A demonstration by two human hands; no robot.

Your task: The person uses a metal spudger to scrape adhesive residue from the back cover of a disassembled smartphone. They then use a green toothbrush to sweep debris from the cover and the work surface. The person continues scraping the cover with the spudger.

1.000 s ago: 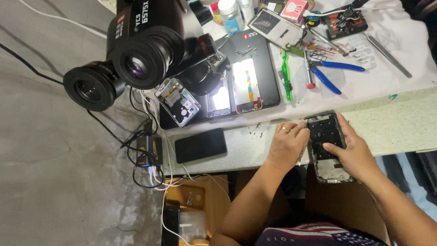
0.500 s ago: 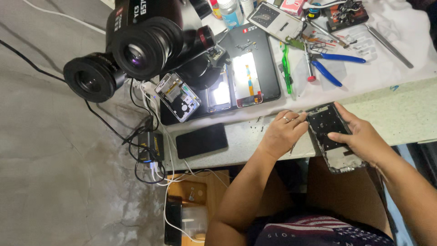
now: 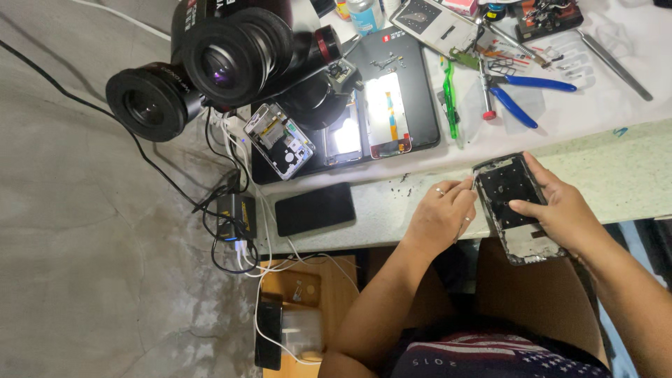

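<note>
Gripping a phone frame (image 3: 516, 206), the right hand (image 3: 560, 213) clamps it from the far side, thumb across its dark, flat, screw-dotted metal face. The left hand (image 3: 441, 213) touches its near edge, fingers curled together, seemingly pinching a thin tool. The frame hangs over the speckled stone bench (image 3: 630, 175) edge.

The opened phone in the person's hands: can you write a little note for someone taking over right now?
Right hand holds the opened phone frame over the bench edge, thumb across its inside.
Left hand touches the frame's left edge with its fingers; whether it grips a small tool cannot be told.
Done: the frame is open, its inner plate showing.
Left: cannot tell.
Nearby: black phone, blue-handled pliers, microscope.
</note>
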